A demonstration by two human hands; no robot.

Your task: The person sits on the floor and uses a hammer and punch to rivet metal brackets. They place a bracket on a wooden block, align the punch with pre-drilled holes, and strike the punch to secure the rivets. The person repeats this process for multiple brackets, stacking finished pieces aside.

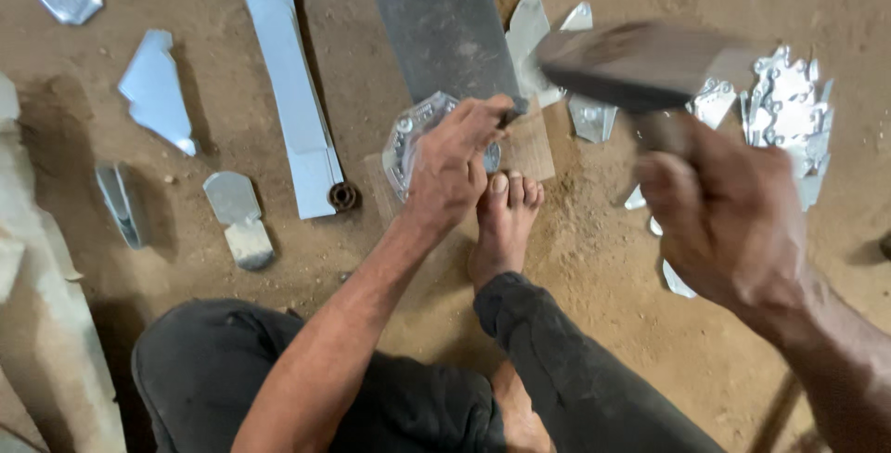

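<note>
Left hand [452, 163] pins a punch on the stamped metal piece [415, 135]; right hand [722, 213] grips raised hammer [640, 65]. Strike square, punch upright, toes clear.

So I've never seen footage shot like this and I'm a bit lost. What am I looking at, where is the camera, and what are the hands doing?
The camera sits on a person's head and looks down, so the arms entering from below are their own. They sit on a dirt floor with one bare foot forward. The left hand presses a small tool against a shiny metal piece lying on a wooden block by the toes. The right hand holds a raised hammer, blurred by motion. Around them lie cut sheet-metal scraps, a long metal strip, a dark plank and a pile of stamped pieces.
</note>
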